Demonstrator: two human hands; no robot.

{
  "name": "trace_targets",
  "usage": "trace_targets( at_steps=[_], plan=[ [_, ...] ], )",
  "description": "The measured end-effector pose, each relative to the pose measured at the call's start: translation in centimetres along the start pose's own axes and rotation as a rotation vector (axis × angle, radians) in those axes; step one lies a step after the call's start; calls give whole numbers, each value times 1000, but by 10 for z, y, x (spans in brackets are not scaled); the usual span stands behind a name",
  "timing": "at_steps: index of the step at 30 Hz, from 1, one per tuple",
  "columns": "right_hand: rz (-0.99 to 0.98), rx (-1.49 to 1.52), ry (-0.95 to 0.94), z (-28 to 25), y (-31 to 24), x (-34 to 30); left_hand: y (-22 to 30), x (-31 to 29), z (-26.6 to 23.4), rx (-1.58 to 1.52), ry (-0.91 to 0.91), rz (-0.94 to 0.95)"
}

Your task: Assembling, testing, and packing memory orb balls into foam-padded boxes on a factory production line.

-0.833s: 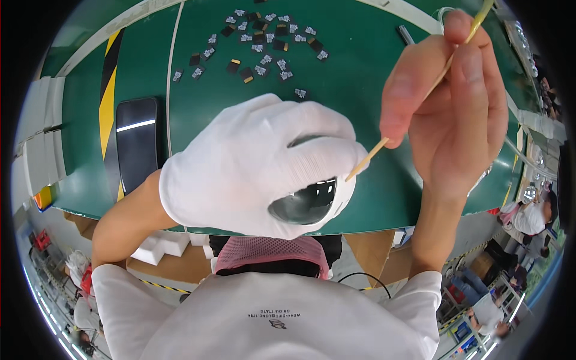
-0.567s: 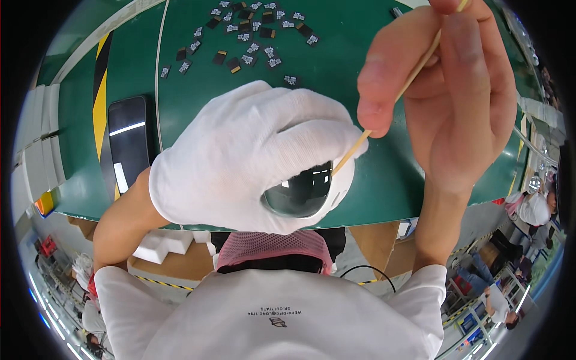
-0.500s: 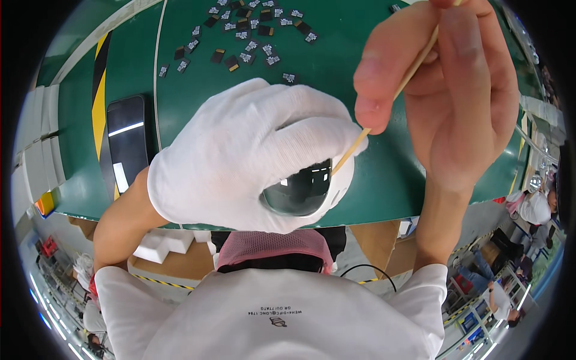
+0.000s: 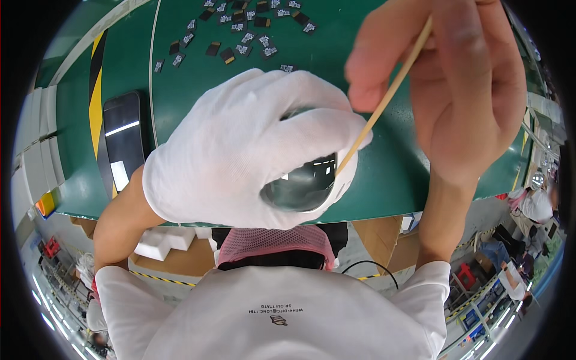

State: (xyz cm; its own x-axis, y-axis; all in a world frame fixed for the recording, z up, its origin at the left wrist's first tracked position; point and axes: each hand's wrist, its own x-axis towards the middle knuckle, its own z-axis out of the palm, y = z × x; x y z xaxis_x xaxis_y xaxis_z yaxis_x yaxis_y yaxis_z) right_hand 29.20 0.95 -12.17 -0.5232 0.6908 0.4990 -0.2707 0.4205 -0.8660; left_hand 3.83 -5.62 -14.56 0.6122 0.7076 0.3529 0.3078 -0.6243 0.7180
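My left hand, in a white glove, is closed around a round white device with a glossy black dome front. The glove hides most of its body. Bare and raised at the upper right, my right hand pinches a thin wooden stick between thumb and fingers. The stick slants down to the left, and its lower tip meets the seam between the black front and the white rim. The upper part of the stick is hidden by my fingers.
Many small black memory cards lie scattered across the far part of the green table. A black smartphone rests at the left, by yellow and black tape. White foam blocks sit below the table edge.
The gloved hand and device have shifted slightly up. My right hand has changed its hold, and more of the stick shows; its tip stays at the rim.
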Motion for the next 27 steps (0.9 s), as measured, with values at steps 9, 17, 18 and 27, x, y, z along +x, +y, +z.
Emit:
trace_targets(
  at_steps=[9, 17, 18, 27],
  plan=[
    [-15, -116, -96, 25, -21, 5, 2, -1, -6, -121, -66, -41],
    [-82, -329, -139, 25, -42, 6, -1, 3, 3, -47, 5, 31],
    [-99, -347, -157, 29, -45, 4, -2, 2, 1, -46, 22, 26],
    [-215, -467, -404, 41, -71, -6, -1, -1, -6, 8, 13, -9]
  ],
)
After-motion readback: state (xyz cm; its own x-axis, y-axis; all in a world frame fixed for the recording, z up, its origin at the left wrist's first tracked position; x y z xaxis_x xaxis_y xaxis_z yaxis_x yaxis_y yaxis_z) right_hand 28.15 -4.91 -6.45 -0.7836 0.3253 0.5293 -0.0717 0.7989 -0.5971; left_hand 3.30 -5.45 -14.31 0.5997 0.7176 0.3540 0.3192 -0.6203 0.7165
